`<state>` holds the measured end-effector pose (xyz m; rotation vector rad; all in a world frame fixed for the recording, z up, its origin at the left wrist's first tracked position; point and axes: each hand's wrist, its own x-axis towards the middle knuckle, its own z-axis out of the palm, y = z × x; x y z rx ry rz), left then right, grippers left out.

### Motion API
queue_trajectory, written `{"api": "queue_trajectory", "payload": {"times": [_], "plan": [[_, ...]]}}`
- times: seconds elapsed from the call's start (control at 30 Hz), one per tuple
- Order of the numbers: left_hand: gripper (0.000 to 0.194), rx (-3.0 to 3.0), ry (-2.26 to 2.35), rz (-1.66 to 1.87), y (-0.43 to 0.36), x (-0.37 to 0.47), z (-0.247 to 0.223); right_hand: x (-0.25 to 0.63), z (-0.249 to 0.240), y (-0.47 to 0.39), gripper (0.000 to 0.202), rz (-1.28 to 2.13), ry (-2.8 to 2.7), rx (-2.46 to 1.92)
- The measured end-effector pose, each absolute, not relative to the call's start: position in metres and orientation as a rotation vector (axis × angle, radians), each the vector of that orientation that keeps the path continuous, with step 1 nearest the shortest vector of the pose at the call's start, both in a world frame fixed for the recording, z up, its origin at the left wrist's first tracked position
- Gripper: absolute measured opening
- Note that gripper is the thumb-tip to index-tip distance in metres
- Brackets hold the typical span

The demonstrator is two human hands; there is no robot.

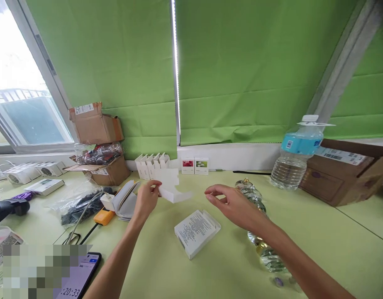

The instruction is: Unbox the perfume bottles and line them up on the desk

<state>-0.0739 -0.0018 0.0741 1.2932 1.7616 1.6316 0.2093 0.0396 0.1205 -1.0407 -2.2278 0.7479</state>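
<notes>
Between thumb and fingers, my left hand (147,197) pinches the left edge of a white folded paperboard piece (171,187), held above the table with its flaps spread. My right hand (222,199) hovers to the right of it, apart from it, fingers curved and nothing seen in them. Below and between the hands a white printed carton (196,230) lies on the table, its end flap at the upper right sticking out. Behind the paperboard stand several open white boxes (150,164) in a row. Two small picture boxes (194,166) stand beside them against the wall.
Clear glass bottles (253,195) line up beneath my right forearm. A large water bottle (295,162) and a brown carton (340,174) stand at right. At left are a notebook (125,201), an orange device (104,216), stacked cardboard boxes (108,168) and a phone (82,276).
</notes>
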Motion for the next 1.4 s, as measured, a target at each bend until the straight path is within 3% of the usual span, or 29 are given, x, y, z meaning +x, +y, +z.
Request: {"api": "queue_trajectory", "payload": {"times": [0.4, 0.67, 1.0, 1.4], "plan": [[0.028, 0.952, 1.734, 1.803, -0.049, -0.128, 0.064, 0.217, 0.129, 0.045, 0.029, 0.713, -2.294, -0.993], [0.036, 0.926, 2.085, 1.891, -0.053, -0.153, 0.052, 0.222, 0.132, 0.047, 0.029, 0.700, -2.279, -0.976], [0.060, 1.182, 2.675, 1.545, -0.059, -0.146, 0.059, 0.220, 0.125, 0.050, 0.029, 0.729, -2.323, -0.986], [0.053, 1.448, 3.025, 1.038, -0.060, -0.120, 0.047, 0.214, 0.128, 0.037, 0.027, 0.662, -2.432, -1.011]]}}
